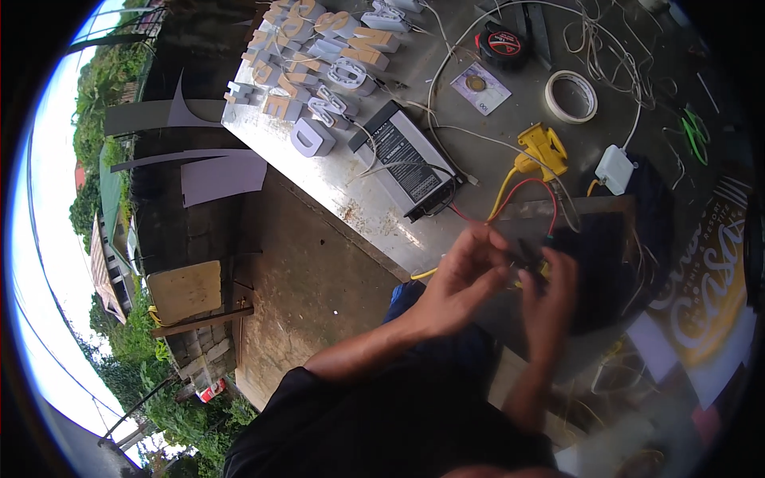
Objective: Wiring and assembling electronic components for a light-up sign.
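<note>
My left hand (458, 287) is raised over the near edge of the metal table, thumb and fingertips drawn together in a pinch; what they hold is too small to tell. Close to its right, my right hand (548, 291) is blurred, its fingers curled together around something small and dark. A thin red wire (526, 182) loops from the end of a grey and black power supply (406, 159) to the right hand's fingertips. Near the hands lie a yellow extension socket (543, 150) and a black cloth or flat dark thing (594, 271).
White and wood-coloured block letters (319, 72) crowd the far left of the table. A tape measure (504, 44), a banknote with a coin (478, 86), a tape roll (570, 96), a white adapter (615, 169) and green-handled scissors (695, 135) lie behind. A printed sign (709, 295) is at right.
</note>
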Demonstrator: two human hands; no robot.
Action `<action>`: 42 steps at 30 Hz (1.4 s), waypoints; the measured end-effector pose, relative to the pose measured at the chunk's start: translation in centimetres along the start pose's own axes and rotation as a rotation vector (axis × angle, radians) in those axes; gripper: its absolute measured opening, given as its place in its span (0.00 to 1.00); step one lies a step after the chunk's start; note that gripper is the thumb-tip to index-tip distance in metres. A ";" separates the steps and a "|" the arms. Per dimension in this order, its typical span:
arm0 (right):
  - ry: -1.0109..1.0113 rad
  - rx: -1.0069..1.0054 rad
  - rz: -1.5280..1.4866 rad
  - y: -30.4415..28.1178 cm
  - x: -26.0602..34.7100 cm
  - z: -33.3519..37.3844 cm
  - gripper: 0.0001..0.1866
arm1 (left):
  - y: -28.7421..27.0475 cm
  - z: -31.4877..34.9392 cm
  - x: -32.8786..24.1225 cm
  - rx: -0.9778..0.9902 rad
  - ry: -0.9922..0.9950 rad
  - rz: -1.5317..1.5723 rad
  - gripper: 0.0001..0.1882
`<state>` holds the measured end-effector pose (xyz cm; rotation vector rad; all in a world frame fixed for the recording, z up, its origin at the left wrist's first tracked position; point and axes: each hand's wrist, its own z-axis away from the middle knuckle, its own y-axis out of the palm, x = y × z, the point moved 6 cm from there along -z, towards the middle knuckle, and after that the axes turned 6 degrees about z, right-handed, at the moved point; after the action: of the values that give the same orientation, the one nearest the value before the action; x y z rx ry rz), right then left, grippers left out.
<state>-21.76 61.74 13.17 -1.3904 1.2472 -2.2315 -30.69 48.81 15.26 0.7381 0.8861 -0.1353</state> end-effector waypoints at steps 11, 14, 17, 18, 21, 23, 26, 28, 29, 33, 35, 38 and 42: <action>-0.248 0.330 -0.567 1.3 3.0 1.9 0.14 | 7.7 5.2 -4.2 0.315 0.006 -0.022 0.11; -0.205 0.338 -0.670 0.5 5.2 0.7 0.13 | 9.4 5.5 -6.6 0.376 0.256 -0.253 0.07; -0.137 0.327 -0.769 0.1 7.7 -1.2 0.12 | 10.6 5.7 -8.6 0.380 0.438 -0.385 0.08; -0.111 0.324 -0.805 0.2 8.5 -1.8 0.12 | 10.7 5.6 -8.9 0.399 0.467 -0.479 0.09; -0.019 0.307 -0.915 0.9 11.1 -4.0 0.11 | 11.0 5.1 -11.8 0.438 0.539 -0.800 0.16; 0.056 0.295 -0.993 1.9 12.7 -5.5 0.10 | 10.1 4.3 -14.4 0.398 0.655 -0.827 0.21; 0.190 0.268 -1.112 3.7 14.7 -7.9 0.10 | 7.1 3.0 -17.6 0.312 0.880 -0.910 0.34; 0.282 0.237 -1.192 5.1 15.9 -10.0 0.09 | 3.1 1.7 -19.1 0.228 0.898 -0.871 0.32; 0.317 0.220 -1.236 5.4 16.7 -10.7 0.09 | 0.9 1.5 -20.0 0.179 0.913 -0.854 0.31; 0.273 0.187 -1.311 10.2 20.0 -18.0 0.07 | -9.2 -0.6 -23.1 -0.002 0.728 -1.018 0.26; 0.257 0.155 -1.283 12.0 20.0 -21.4 0.06 | -13.4 -1.4 -23.9 -0.122 0.692 -1.057 0.24; 0.313 0.151 -1.228 15.8 20.3 -25.3 0.06 | -19.6 -1.8 -24.6 -0.256 0.540 -0.991 0.21; 0.397 0.168 -1.143 19.2 20.0 -27.7 0.07 | -24.1 -2.2 -25.8 -0.398 0.402 -0.909 0.17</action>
<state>-59.34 53.35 5.96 -1.9306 0.2302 -3.3456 -58.24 27.41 20.79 -0.0624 1.5351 -0.6087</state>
